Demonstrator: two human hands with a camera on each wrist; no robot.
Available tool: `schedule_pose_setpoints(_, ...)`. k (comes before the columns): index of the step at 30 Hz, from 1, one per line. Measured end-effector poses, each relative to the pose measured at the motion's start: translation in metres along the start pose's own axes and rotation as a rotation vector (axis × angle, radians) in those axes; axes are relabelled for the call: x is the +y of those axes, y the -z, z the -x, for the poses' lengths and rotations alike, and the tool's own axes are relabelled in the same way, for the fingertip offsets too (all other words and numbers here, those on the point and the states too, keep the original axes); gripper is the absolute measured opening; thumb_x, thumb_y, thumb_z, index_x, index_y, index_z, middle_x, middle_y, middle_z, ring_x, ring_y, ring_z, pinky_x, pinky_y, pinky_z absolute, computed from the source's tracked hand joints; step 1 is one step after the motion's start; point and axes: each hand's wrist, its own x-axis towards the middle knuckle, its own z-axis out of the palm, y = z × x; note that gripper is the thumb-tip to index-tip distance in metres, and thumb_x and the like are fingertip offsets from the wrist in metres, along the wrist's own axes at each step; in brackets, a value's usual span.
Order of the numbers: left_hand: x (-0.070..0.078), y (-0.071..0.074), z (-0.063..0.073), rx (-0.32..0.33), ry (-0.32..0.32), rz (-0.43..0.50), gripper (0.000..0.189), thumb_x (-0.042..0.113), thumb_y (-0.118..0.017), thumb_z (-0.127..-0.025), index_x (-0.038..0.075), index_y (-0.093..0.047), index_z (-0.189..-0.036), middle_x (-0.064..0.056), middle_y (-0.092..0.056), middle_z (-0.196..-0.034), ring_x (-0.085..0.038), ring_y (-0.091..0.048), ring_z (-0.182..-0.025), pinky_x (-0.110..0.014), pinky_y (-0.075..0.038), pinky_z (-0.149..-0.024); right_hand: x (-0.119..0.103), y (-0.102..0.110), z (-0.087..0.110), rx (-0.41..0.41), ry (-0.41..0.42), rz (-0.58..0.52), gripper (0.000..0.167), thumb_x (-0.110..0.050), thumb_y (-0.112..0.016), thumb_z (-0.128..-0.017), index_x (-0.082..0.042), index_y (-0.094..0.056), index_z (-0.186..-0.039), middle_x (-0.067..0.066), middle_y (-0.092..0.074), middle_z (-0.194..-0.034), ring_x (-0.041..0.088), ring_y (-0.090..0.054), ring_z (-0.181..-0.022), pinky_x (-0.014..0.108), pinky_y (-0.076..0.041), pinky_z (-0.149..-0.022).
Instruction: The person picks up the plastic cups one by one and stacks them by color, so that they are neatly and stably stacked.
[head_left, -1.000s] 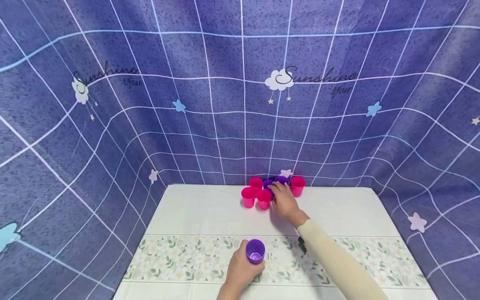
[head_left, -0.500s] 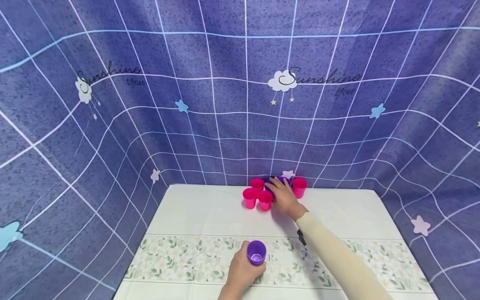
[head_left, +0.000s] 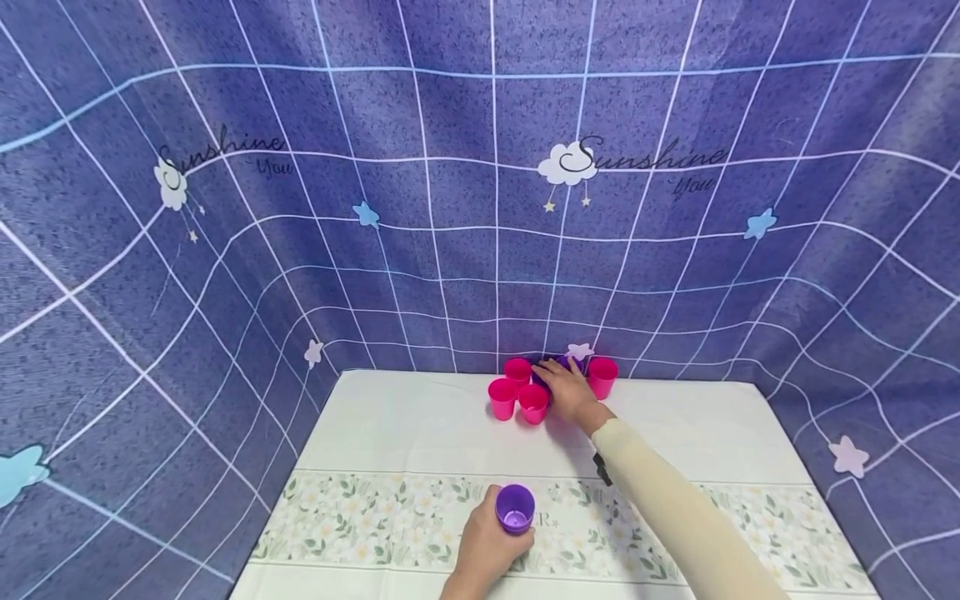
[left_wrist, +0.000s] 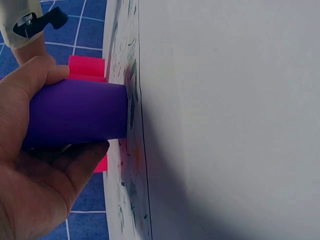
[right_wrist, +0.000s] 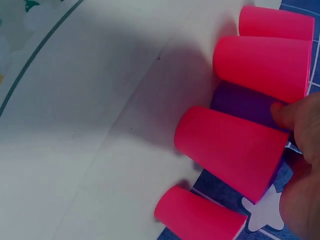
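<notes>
Near the table's front, my left hand (head_left: 486, 546) grips an upright purple cup (head_left: 514, 510), thumb on one side and fingers on the other. In the left wrist view this purple cup (left_wrist: 80, 112) has its base at or close to the tablecloth. At the back, my right hand (head_left: 570, 396) reaches over a second purple cup (right_wrist: 245, 105), thumb against its side; its other fingers are mostly hidden. Pink cups (head_left: 533, 403) stand close around it. Another purple cup (head_left: 572, 363) shows partly behind the right hand.
A pink cup (head_left: 602, 377) stands right of the right hand, and others (head_left: 502, 398) to its left. The white tablecloth (head_left: 405, 425) has a flowered band across it. A blue gridded curtain (head_left: 420, 250) rises behind the cups and along both sides.
The right hand has settled lower over the purple cup among the pink ones. My left hand stays in place with its purple cup. The view has shifted slightly.
</notes>
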Motion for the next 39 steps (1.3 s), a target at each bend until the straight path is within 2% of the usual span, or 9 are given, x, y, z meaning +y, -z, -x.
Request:
schedule_pose_setpoints(5,0.001,-0.002,0.002,0.006,0.004,0.003,0.062,0.03,-0.093,-0.067,0.022,-0.059,-0.118,0.003,-0.077,-0.104,-0.018,-0.076,-0.098,-0.04,-0.064,-0.09,0.002,0.001,0.001,0.022,0.015,-0.01,0.074,-0.003,-0.077,-0.084,-0.01,-0.053,-0.154,0.019,-0.056,-0.153,0.035,-0.05,-0.148,0.064,-0.023,-0.133)
schedule_pose_setpoints(10,0.003,-0.004,0.006,-0.004,0.017,0.007,0.061,0.031,-0.093,-0.067,0.023,-0.059,-0.117,0.005,-0.077,-0.103,-0.016,-0.076,-0.097,-0.037,-0.063,-0.088,0.004,0.004,0.005,0.047,-0.006,-0.091,0.069,0.004,-0.071,-0.082,-0.005,-0.057,-0.149,0.022,-0.057,-0.147,0.041,-0.052,-0.143,0.063,-0.029,-0.131)
schedule_pose_setpoints(14,0.005,-0.003,0.007,-0.001,0.02,0.024,0.06,0.031,-0.094,-0.066,0.023,-0.06,-0.115,0.005,-0.077,-0.102,-0.018,-0.076,-0.096,-0.039,-0.064,-0.088,0.006,0.008,0.008,0.102,-0.004,-0.169,0.066,0.005,-0.071,-0.084,-0.002,-0.058,-0.148,0.024,-0.057,-0.146,0.046,-0.053,-0.14,0.059,-0.037,-0.127)
schedule_pose_setpoints(18,0.004,-0.003,0.006,0.011,0.018,0.014,0.061,0.031,-0.094,-0.066,0.023,-0.06,-0.116,0.005,-0.077,-0.103,-0.018,-0.076,-0.097,-0.041,-0.064,-0.09,0.006,0.011,0.008,0.166,0.012,-0.212,0.061,0.003,-0.072,-0.088,0.0,-0.058,-0.148,0.024,-0.056,-0.146,0.045,-0.054,-0.138,0.054,-0.043,-0.124)
schedule_pose_setpoints(28,-0.001,-0.004,0.003,-0.005,0.008,0.009,0.062,0.032,-0.093,-0.067,0.022,-0.059,-0.119,0.005,-0.077,-0.106,-0.017,-0.076,-0.098,-0.04,-0.064,-0.09,0.004,0.018,0.015,0.247,-0.099,-0.389,0.06,-0.003,-0.072,-0.094,-0.007,-0.055,-0.152,0.025,-0.046,-0.151,0.043,-0.044,-0.144,0.057,-0.042,-0.125)
schedule_pose_setpoints(32,-0.001,-0.004,0.003,-0.006,0.016,0.013,0.062,0.032,-0.093,-0.067,0.023,-0.06,-0.119,0.005,-0.077,-0.106,-0.016,-0.076,-0.099,-0.04,-0.063,-0.091,0.002,0.021,0.02,0.286,-0.134,-0.414,0.062,-0.006,-0.074,-0.095,-0.008,-0.053,-0.153,0.021,-0.044,-0.149,0.041,-0.042,-0.145,0.054,-0.042,-0.125)
schedule_pose_setpoints(39,0.0,-0.002,0.0,0.002,0.023,0.012,0.062,0.03,-0.094,-0.067,0.022,-0.059,-0.118,0.004,-0.077,-0.107,-0.018,-0.076,-0.101,-0.042,-0.063,-0.094,-0.005,0.031,0.028,0.364,-0.161,-0.455,0.063,-0.007,-0.075,-0.095,-0.01,-0.053,-0.154,0.02,-0.043,-0.148,0.044,-0.036,-0.15,0.056,-0.036,-0.128)
